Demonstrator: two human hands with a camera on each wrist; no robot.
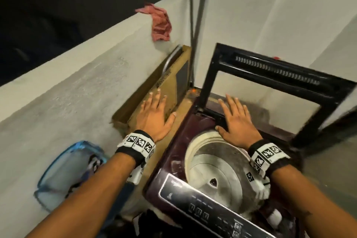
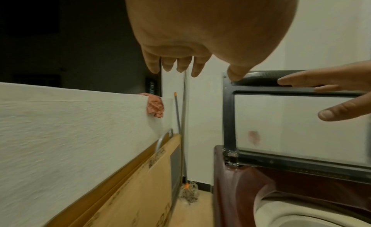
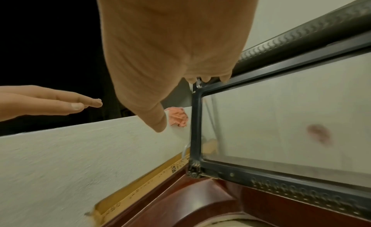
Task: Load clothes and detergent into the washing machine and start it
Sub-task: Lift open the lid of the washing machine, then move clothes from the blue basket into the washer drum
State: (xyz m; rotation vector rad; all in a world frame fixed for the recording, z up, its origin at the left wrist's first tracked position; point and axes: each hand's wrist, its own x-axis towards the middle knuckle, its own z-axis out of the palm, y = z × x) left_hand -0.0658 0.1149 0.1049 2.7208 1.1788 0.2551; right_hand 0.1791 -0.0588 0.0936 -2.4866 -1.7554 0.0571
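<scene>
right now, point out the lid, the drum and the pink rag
lid [image 1: 210,75] head view, left bar of its black frame
drum [image 1: 216,168] head view, its steel bottom plate
pink rag [image 1: 161,23] head view, middle of the cloth hanging over the wall

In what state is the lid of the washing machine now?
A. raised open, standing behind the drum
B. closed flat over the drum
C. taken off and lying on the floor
A: the lid stands raised behind the bare drum.
</scene>
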